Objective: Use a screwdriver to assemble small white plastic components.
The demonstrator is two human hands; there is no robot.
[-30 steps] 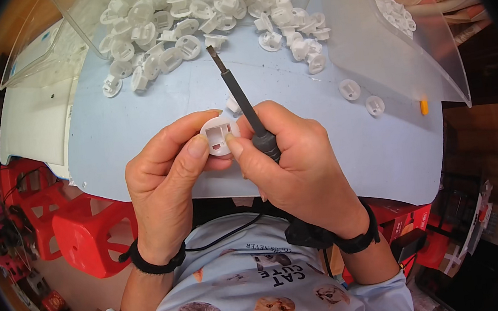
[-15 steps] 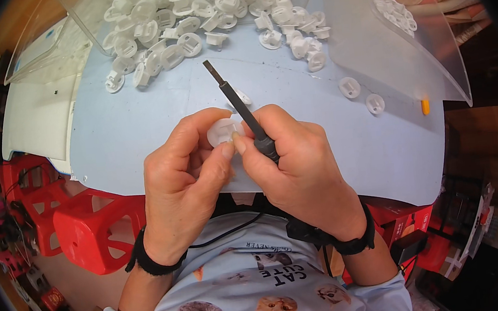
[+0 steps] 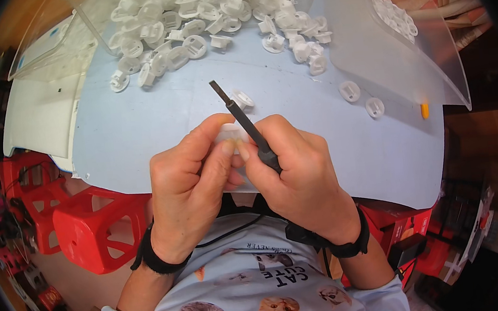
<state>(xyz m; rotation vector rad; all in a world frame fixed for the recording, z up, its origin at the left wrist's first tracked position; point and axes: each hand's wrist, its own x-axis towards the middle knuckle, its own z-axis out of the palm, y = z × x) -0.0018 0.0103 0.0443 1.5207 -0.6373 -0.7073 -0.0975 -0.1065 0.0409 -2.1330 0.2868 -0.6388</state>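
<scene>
Between the fingertips of both hands is a small white plastic part [image 3: 231, 131], partly covered by the thumbs. My left hand [image 3: 186, 179] is closed on it, pinching it from the left. My right hand [image 3: 298, 166] keeps a slim black screwdriver-like tool [image 3: 248, 124] tucked in its grip, while its thumb tip presses at the same part. The tool's narrow metal tip points up and away to the left; its lower end is hidden in the palm. Just beyond the fingers, another white round part [image 3: 242, 99] lies on the pale blue tabletop [image 3: 156, 122].
A heap of similar white parts [image 3: 191, 17] spreads over the far side of the table. Two loose discs [image 3: 349, 91] lie to the right, near a small orange piece [image 3: 425, 110]. A clear plastic panel [image 3: 395, 51] stands at the right; red stools [image 3: 91, 230] are at the lower left.
The white part has tipped, so its round face no longer shows as it did. Both hands have shifted slightly, and the tool's tip has come a little nearer and to the right.
</scene>
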